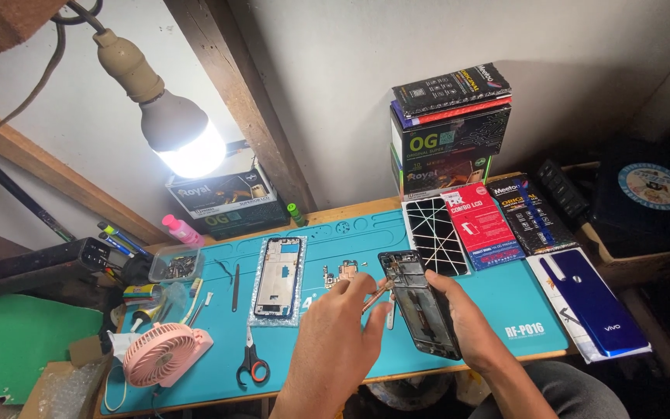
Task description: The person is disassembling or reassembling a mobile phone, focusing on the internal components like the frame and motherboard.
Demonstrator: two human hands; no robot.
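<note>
An opened dark phone body (419,299) is tilted up off the blue work mat (505,299), and my right hand (467,322) grips it by its right edge. My left hand (339,330) pinches a thin copper-coloured strip (376,293) right beside the phone's left edge. Whether the strip is still joined to the phone I cannot tell. A small circuit board (341,274) lies on the mat just beyond my left fingers. Further left, a bare phone frame (278,278) rests on a clear bag.
Scissors (251,362), a pink hand fan (160,354), a black pry tool (236,287) and a clear tub of screws (176,264) sit on the left. Boxed parts (450,128) stack at the back; a blue back cover (597,302) lies right. A lit bulb (180,140) hangs overhead.
</note>
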